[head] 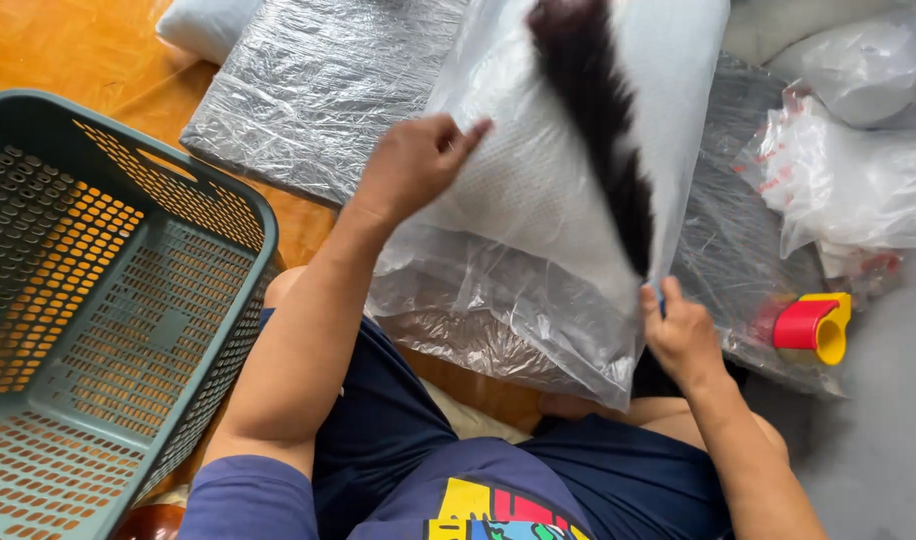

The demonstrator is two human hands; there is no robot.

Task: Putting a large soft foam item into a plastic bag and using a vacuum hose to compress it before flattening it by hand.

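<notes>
Both hands — left (pixel 410 165), right (pixel 681 335) — grip a clear bag (pixel 538 200) shut-fingered above the orange wooden floor (pixel 88 50).

We see a grey-green perforated basket (pixel 108 330), a white pillow (pixel 548 170) with a black stripe inside clear plastic, a red and yellow tape dispenser (pixel 813 325), and navy shorts (pixel 398 420).

Orange wood floor (pixel 88 50) left — grey floor (pixel 878 440) right.
</notes>
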